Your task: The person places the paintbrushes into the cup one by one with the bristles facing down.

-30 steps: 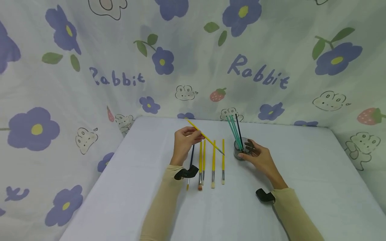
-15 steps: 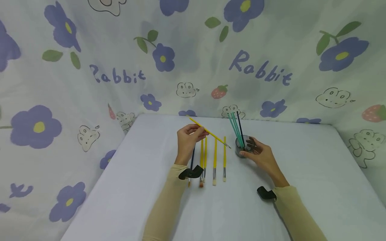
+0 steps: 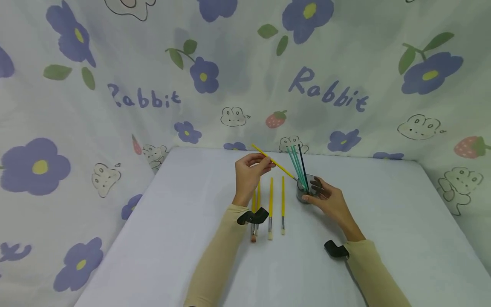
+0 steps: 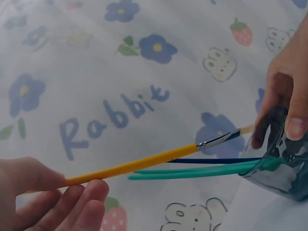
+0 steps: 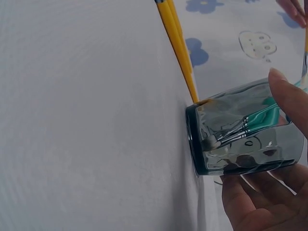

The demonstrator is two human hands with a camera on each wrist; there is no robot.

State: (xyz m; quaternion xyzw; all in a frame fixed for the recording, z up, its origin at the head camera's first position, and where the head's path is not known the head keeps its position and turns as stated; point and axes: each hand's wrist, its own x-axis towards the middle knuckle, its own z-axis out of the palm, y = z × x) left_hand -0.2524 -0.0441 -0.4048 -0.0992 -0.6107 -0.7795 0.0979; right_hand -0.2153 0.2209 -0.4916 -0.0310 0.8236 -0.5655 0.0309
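Note:
My left hand [image 3: 247, 177] pinches a yellow paintbrush [image 4: 134, 166] by its handle between thumb and fingers. The brush slants down to the right, its bristle end close to the rim of a dark see-through glass cup [image 5: 226, 113]. Around that cup curl the thumb and fingers of my right hand [image 3: 333, 202], and its base is right at the table surface. Several green paintbrushes [image 3: 295, 166] and a dark-handled paintbrush [image 3: 302, 160] lean out of the cup, bristles down. In the right wrist view their bristles show through the glass.
Several yellow paintbrushes [image 3: 271, 200] lie on the white table [image 3: 153, 238] between my forearms, bristles toward me. Behind the table hangs a cloth [image 3: 245, 55] printed with flowers and rabbits. Each sleeve has a black wrist mount [image 3: 253, 216].
My left hand has carried the yellow paintbrush to the right, bringing its tip up to the cup. The dark blue brush on the table is now hidden behind the left arm. My right hand stays on the cup.

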